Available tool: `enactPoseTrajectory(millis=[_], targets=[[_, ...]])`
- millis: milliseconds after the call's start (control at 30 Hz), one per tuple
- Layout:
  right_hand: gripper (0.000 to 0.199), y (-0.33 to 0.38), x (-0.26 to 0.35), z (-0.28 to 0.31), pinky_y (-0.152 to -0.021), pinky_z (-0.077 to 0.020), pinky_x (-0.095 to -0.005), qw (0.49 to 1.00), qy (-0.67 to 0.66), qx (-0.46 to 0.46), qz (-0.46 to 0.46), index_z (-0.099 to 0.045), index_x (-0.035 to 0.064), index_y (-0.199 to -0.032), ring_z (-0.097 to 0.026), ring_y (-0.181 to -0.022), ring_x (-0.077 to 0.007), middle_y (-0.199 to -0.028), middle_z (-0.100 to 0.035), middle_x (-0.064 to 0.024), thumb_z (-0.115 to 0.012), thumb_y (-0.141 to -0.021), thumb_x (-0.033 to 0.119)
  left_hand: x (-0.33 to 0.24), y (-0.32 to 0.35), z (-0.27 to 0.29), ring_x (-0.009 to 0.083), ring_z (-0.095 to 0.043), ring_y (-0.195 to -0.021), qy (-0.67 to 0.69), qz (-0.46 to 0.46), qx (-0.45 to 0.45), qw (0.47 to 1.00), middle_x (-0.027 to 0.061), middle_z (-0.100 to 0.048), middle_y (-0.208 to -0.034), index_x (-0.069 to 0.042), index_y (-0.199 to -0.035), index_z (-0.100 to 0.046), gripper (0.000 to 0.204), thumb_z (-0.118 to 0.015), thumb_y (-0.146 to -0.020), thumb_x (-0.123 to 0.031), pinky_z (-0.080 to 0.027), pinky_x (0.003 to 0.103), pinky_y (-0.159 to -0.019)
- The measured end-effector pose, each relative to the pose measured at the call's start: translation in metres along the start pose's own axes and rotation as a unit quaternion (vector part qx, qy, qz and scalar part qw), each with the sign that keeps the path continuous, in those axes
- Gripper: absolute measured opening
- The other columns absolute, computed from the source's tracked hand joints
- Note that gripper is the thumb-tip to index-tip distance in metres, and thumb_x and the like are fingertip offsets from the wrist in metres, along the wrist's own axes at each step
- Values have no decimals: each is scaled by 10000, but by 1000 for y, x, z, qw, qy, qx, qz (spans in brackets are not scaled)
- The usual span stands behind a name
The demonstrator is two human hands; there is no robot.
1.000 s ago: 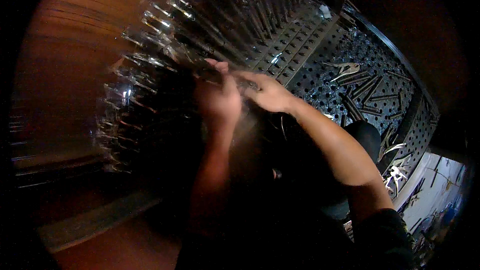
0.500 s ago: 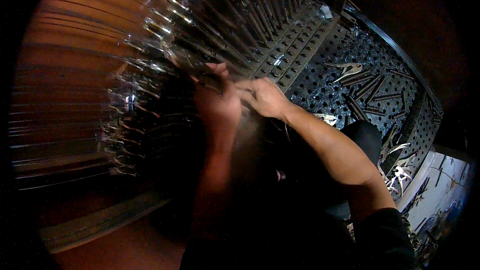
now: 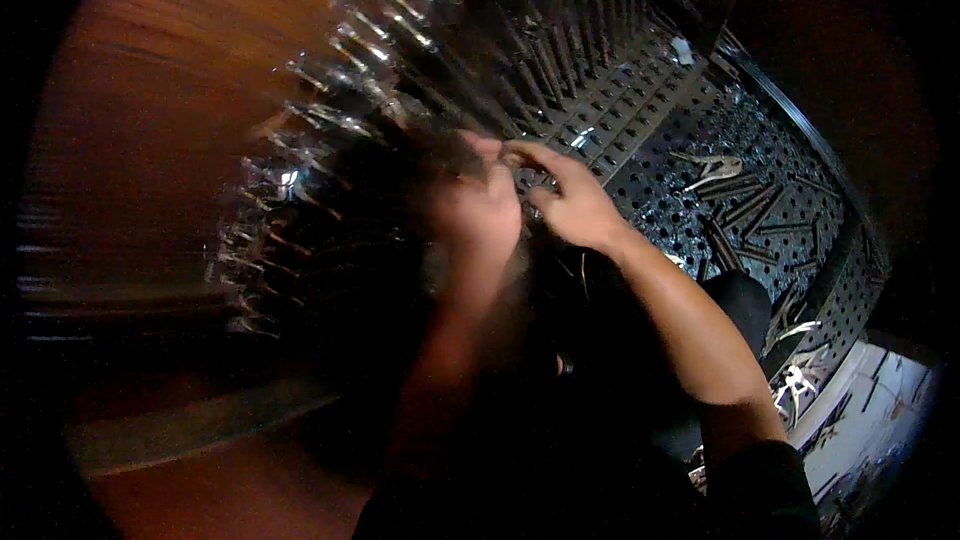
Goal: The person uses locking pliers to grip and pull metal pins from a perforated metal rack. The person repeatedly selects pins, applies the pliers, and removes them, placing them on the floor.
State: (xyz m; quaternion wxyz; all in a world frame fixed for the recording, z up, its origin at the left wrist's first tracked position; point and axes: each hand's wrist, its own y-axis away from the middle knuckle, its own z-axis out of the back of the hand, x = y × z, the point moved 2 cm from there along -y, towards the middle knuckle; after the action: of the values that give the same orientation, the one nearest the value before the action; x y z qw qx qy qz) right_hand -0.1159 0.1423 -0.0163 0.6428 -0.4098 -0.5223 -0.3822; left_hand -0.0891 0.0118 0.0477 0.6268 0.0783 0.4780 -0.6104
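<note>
My left hand (image 3: 478, 212) is smeared by motion, beside a dense row of dark upright rods (image 3: 560, 40); what it holds, if anything, does not show. Close against it on the right is my right hand (image 3: 580, 202), its index finger and thumb curled toward each other and the fingertips meeting the left hand. Anything small between those fingers is too dark to make out. Left of both hands, a curving line of shiny metal clamps (image 3: 360, 43) runs along the edge of a large brown curved surface (image 3: 180, 70).
Right of my hands lies a perforated dark metal platform (image 3: 655, 190). Pale locking pliers (image 3: 714, 172) and several short dark rods (image 3: 765, 210) rest on it. More pliers (image 3: 797, 380) lie at the lower right, near a white surface (image 3: 880, 400). A curved rim (image 3: 800, 125) bounds the platform.
The view has shifted slightly, so the clamps and platform sit further right. My hands remain close together; the right index finger now arches more over toward the left hand.
</note>
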Motion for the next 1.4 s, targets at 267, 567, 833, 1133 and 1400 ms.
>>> enactPoseTrajectory(millis=[267,567,833,1133,1400], targets=[[1031,13,45,-10,-1126,-371,-363,995,51,89,22,-138,20,-1595,-453,-1398,-336,-1535,-402,-269,-771,-817,257,-1,1,-1,318,-683,-933,-22,66,-17,997,176,-708,-962,5,-1058,-662,201,-623,-953,-161,-502,397,-860],[837,-4,47,-11,-1168,-339,-402,986,-77,89,121,-372,33,-1507,-435,-1420,-313,-1547,-441,-178,-790,-814,243,-18,-7,15,226,-686,-921,50,125,48,990,111,-717,-1053,-8,-1164,-635,387,-778,-854,-189,-534,360,-838],[634,-4,47,-23,-1122,-372,-355,992,5,29,127,-449,5,-1462,-499,-1341,-281,-1464,-517,-175,-673,-888,152,3,-10,16,141,-681,-961,99,121,61,986,73,-729,-1091,-2,-1155,-629,441,-842,-775,-73,-559,314,-840],[543,-13,55,-41,-1099,-404,-379,999,-6,-12,33,-550,-10,-1366,-548,-1303,-321,-1375,-590,-203,-669,-879,200,-6,-11,16,201,-709,-973,177,148,39,972,105,-738,-1075,-23,-1113,-670,427,-847,-734,-110,-560,373,-870],[589,-26,44,-44,-857,-543,-393,999,34,-16,12,-598,67,-1360,-720,-961,-313,-1065,-723,-199,-739,-822,262,-7,-20,19,185,-731,-808,83,146,27,985,108,-751,-897,-58,-999,-701,344,-863,-713,-161,-573,357,-778]])
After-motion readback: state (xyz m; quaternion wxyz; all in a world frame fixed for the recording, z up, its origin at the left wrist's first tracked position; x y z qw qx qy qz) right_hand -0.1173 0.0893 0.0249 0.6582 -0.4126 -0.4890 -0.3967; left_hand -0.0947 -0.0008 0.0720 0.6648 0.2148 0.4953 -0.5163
